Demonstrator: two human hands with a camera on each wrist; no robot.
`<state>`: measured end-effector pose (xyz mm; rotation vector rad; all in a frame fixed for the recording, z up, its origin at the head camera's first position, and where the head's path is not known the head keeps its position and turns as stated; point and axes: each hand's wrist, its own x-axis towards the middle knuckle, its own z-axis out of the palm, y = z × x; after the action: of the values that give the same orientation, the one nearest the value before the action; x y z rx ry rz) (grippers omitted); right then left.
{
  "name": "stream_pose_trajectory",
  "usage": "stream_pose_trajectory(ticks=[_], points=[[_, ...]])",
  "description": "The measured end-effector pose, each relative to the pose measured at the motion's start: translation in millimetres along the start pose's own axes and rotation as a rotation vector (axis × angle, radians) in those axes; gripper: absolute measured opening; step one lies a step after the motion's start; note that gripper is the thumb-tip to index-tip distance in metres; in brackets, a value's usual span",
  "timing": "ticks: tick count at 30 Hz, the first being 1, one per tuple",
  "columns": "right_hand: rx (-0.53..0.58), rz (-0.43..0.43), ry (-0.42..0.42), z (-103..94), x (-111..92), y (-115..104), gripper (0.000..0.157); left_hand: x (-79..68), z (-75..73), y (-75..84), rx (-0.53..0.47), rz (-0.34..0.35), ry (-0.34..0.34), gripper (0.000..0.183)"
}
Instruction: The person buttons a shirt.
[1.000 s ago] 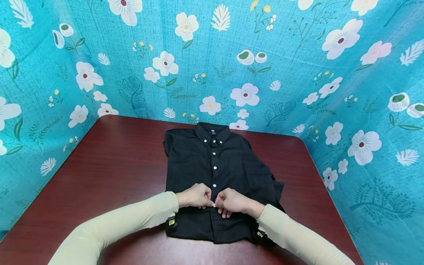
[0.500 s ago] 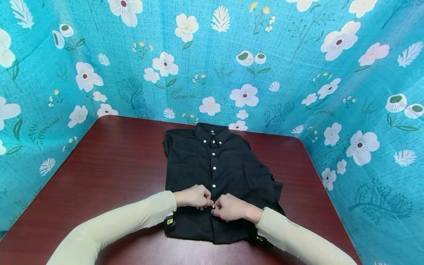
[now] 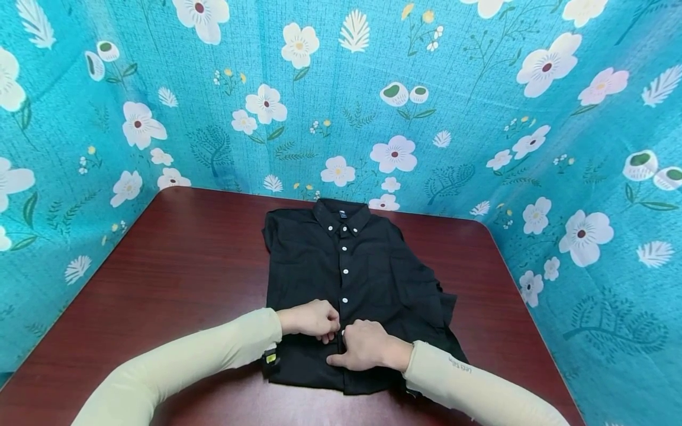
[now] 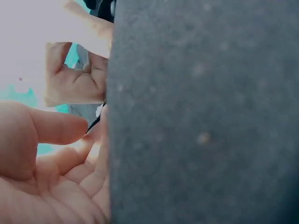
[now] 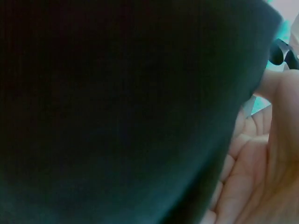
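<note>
A black button-up shirt [image 3: 309, 260] lies front up on the table, collar away from me, with white buttons down its front. My left hand [image 3: 311, 319] pinches the front edge low on the shirt; in the left wrist view, a dark strip of cloth [image 4: 95, 124] runs between its thumb and fingers. Opposite it, my right hand [image 3: 367, 345] holds the front edge with curled fingers, beside a white button [image 3: 343, 333], its thumb stretched out to the left over the cloth. Dark fabric [image 5: 117, 112] hides most of the right wrist view, including the fingertips.
The reddish-brown table [image 3: 197, 254] extends on both sides of the shirt. A turquoise flowered curtain [image 3: 224, 77] hangs along its back and sides. Cream sleeves [image 3: 213, 349] cover both forearms.
My right hand has turned and moved slightly nearer to me, its thumb swinging out to the left. The left hand stays at the front edge, its fingertips shifted slightly left.
</note>
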<state>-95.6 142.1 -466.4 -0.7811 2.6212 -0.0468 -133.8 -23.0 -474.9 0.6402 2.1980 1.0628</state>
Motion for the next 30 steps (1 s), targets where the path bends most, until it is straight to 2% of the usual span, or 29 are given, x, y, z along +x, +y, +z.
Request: stream_pose_trajectory(ticks=[5,8,12,18,24,27,30], points=[[0.053,-0.031,-0.026,-4.1,-2,3,0.047,-4.2,-1.5,2.6,0.073,0.032,-0.057,0.019],[0.142,-0.061,-0.052,-8.4,-4,8,0.045,-5.9,-0.8,3.6,0.183,0.08,-0.079,0.018],[0.25,-0.071,-0.127,-13.9,-9,14,0.04,-8.7,5.2,7.3,0.348,0.115,-0.024,0.025],[0.376,-0.064,-0.301,-18.1,-15,17,0.032,-15.1,21.5,19.0,0.524,0.062,0.072,0.037],[0.449,-0.067,-0.334,-19.0,-14,17,0.024,-14.9,34.1,23.5,0.691,0.024,0.119,0.042],[0.469,-0.091,-0.334,-18.0,-12,18,0.023,-13.3,38.5,21.8,0.723,0.043,0.148,0.039],[0.487,-0.104,-0.331,-17.3,-11,19,0.022,-13.3,40.9,20.7,0.672,0.076,0.143,0.036]])
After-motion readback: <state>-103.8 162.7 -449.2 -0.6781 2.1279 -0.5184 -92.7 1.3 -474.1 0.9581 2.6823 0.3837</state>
